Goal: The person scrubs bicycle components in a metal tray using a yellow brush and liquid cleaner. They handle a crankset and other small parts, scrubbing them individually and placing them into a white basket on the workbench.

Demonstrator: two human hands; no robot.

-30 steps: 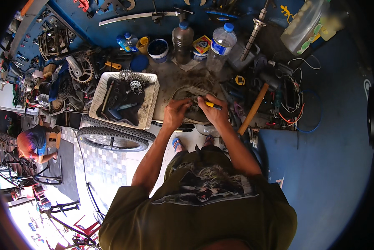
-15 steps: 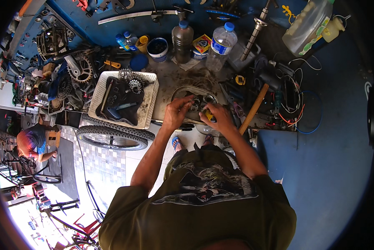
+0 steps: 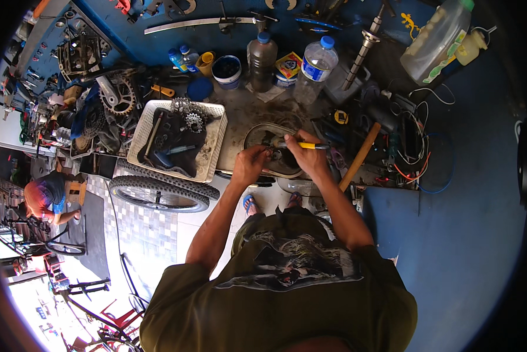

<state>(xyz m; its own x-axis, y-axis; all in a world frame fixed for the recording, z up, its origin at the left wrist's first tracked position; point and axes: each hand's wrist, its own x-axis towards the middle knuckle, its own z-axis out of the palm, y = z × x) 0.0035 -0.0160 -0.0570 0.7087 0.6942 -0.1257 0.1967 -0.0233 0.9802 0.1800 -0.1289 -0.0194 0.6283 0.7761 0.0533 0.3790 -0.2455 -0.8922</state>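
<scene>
Over a shallow rounded tray [image 3: 247, 139] on the bench, both my hands work close together. My right hand [image 3: 308, 158] is closed around a slim tool with a yellow-and-black handle [image 3: 313, 145]. The handle points right, and its working end is toward the left hand, too small to make out. At the tray's near left side, my left hand [image 3: 250, 165] has its fingers pinched together. A small dark part seems to be at its fingertips, mostly hidden. Other dark round parts lie in the tray below my fingers.
Left of the tray stands a cream plastic basket [image 3: 220, 138] with a cassette [image 3: 193, 122] and tools. Bottles [image 3: 263, 58] and a tub [image 3: 226, 79] line the back. A wooden handle [image 3: 360, 157] and cables lie right. Bicycle wheels [image 3: 157, 193] stand below left; another person [image 3: 45, 196] crouches farther left.
My right hand has turned the yellow-handled tool so that its handle now sticks out to the right above the hand. The left hand has shifted slightly down and closer to the tray's near edge.
</scene>
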